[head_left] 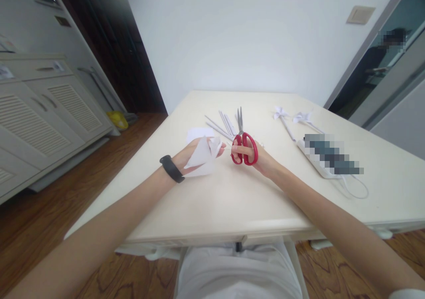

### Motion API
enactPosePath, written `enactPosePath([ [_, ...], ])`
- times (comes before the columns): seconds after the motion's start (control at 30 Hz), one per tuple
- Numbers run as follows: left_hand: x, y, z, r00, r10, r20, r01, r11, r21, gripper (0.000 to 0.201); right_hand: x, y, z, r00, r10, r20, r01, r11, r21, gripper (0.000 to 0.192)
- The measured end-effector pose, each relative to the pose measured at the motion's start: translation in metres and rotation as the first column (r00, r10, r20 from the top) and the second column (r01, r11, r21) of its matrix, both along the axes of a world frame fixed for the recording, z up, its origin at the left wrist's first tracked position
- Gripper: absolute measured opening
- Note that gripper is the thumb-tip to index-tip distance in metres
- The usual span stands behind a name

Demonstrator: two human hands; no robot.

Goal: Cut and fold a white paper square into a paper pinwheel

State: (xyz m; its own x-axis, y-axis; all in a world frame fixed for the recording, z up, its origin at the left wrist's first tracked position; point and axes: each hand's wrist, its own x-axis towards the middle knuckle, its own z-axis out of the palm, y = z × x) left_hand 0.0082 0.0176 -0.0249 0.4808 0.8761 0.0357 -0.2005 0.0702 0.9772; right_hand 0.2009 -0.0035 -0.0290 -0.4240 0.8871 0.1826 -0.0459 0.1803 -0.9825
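A folded piece of white paper (199, 154) is pinched in my left hand (190, 151), its corners gathered near the fingertips and loose flaps hanging toward me. My right hand (260, 157) is closed around red-handled scissors (245, 148), with fingers through the loops. Their blades point away from me and look nearly shut. The two hands are close together above the table but apart. Behind the left hand lies a flat white paper sheet (199, 133), partly covered. Several thin rolled paper sticks (227, 123) lie beyond the hands.
On the right of the cream table (206, 206) lie two paper pinwheels on sticks, one pinwheel (280, 112) left of the other pinwheel (302, 116). Nearer me rests a white device (314, 162) with a cable (357, 196), its top blurred. A wall (245, 38) backs the table.
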Motion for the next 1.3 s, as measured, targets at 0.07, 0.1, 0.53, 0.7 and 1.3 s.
enactPosePath([
  [0.07, -0.001, 0.002, -0.002, 1.0, -0.013, -0.02, 0.013, 1.0, 0.001, 0.024, 0.0, 0.0, -0.001, 1.0, -0.001, 0.031, 0.0, 0.999, 0.033, 0.018],
  [0.1, -0.002, 0.003, -0.003, 1.0, -0.02, -0.024, 0.02, 1.0, 0.0, 0.023, 0.0, 0.001, -0.003, 0.998, -0.016, 0.057, 0.013, 0.999, 0.047, 0.018],
  [0.53, -0.001, 0.001, -0.003, 0.988, 0.067, -0.139, -0.063, 0.997, 0.035, 0.015, 0.01, 0.016, -0.022, 0.418, -0.622, 0.662, 0.226, 0.777, 0.588, 0.011],
  [0.7, -0.001, -0.003, -0.003, 0.968, 0.137, -0.211, -0.123, 0.989, 0.078, 0.02, 0.01, 0.016, -0.024, 0.385, -0.634, 0.671, 0.164, 0.762, 0.626, 0.023],
  [1.3, 0.0, -0.005, -0.003, 0.934, 0.15, -0.323, -0.099, 0.981, 0.168, 0.02, 0.011, 0.017, -0.027, 0.398, -0.617, 0.678, 0.066, 0.757, 0.65, 0.03],
])
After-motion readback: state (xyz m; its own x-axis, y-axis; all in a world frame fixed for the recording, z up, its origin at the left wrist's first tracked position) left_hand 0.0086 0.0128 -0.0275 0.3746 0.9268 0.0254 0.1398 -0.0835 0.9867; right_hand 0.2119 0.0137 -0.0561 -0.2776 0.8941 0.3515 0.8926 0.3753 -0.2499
